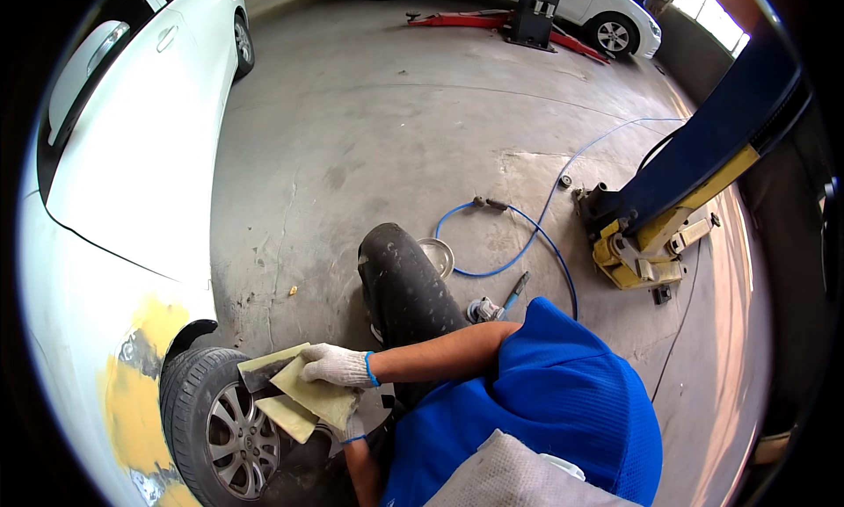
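Note:
My right hand (334, 365), in a white knit glove with a blue cuff, is closed on a pale yellow flat sheet (323, 400). Just below it is my left hand (353, 425), gloved too and mostly hidden behind that sheet, so its fingers do not show. Two more pale yellow pieces fan out to the left, a lower sheet (288, 418) and an upper one with a dark grey face (262, 377). All are held in front of the car wheel (242, 441). Beside the wheel, the white car's panel (132, 410) carries yellow filler patches and bare grey spots.
My bent right knee (391, 252) is beyond the hands. On the concrete floor lie a blue air hose (536, 235), a round dish (437, 257) and a power tool (485, 310). A blue-and-yellow lift post (686, 191) stands right; another white car (571, 2) is far back.

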Demonstrator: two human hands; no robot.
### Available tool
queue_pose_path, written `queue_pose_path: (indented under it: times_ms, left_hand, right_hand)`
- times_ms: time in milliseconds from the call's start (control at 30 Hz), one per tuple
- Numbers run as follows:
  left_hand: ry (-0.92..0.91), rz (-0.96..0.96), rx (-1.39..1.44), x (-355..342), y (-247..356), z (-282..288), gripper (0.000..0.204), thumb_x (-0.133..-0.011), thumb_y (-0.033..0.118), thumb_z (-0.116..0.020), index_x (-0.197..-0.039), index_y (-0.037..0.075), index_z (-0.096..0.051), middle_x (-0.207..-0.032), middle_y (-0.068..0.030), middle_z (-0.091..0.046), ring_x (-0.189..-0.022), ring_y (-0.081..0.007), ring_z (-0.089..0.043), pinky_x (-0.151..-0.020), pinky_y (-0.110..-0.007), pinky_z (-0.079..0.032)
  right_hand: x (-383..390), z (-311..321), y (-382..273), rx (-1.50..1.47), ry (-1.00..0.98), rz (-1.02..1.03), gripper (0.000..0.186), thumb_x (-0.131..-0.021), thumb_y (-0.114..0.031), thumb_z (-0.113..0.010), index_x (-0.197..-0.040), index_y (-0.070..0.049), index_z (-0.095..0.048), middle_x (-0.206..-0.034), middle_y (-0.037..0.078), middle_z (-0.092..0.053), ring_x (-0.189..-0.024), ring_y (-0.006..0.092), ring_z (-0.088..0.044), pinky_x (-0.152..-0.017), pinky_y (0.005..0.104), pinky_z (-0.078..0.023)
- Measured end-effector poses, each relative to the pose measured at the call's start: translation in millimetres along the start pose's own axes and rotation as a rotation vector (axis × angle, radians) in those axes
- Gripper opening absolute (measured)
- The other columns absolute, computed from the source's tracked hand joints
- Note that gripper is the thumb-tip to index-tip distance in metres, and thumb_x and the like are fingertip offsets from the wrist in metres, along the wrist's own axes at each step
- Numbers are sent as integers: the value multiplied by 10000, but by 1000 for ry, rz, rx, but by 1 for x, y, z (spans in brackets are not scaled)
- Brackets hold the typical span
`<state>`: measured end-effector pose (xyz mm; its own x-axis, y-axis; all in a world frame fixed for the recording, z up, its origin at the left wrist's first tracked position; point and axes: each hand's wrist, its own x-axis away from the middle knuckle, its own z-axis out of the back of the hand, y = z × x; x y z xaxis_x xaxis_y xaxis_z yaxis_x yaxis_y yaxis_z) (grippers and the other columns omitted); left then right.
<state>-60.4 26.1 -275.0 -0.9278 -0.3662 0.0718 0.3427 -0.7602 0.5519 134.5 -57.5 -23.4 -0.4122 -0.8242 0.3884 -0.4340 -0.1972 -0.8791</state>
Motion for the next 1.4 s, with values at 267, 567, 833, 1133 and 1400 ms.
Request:
queue_pose_path:
  times_ms: [267,567,833,1133,1400]
  left_hand:
    - [-22,3,-22,10,-6,-7,469,-881,315,-579,-1268,50,-577,-1206,-211,-612,-1088,-387,-602,-922,-481,-487]
    - [-62,-16,-57,17,-13,-29,485,-880,331,-581,-1276,51,-572,-1218,-210,-607,-1096,-388,-598,-926,-480,-484]
    - [-70,-11,-72,17,-15,-32,500,-878,345,-582,-1283,52,-567,-1228,-210,-603,-1102,-389,-595,-930,-479,-482]
    - [-82,-18,-77,22,-16,-42,517,-877,362,-584,-1291,54,-562,-1239,-210,-598,-1110,-390,-591,-934,-478,-479]
    - [-98,-22,-82,24,-18,-50,532,-875,376,-585,-1298,55,-557,-1249,-210,-594,-1116,-391,-588,-938,-477,-476]
  right_hand:
    - [0,-13,6,25,-71,65,356,-821,-194,-582,-1083,43,-616,-975,108,-640,-931,179,-595,-829,357,-498]
    - [-2,-8,15,42,-82,35,388,-838,-200,-589,-1133,52,-607,-1013,105,-640,-950,177,-598,-843,352,-496]
    - [4,-20,23,193,-47,42,325,-816,-181,-572,-1073,14,-618,-980,118,-646,-940,197,-604,-850,359,-491]
    - [0,-32,6,116,-88,106,325,-820,-165,-580,-1076,31,-616,-932,96,-634,-910,170,-585,-822,349,-487]
    - [-1,-28,29,122,-74,19,334,-818,-201,-594,-1056,30,-633,-949,120,-658,-917,208,-619,-816,370,-506]
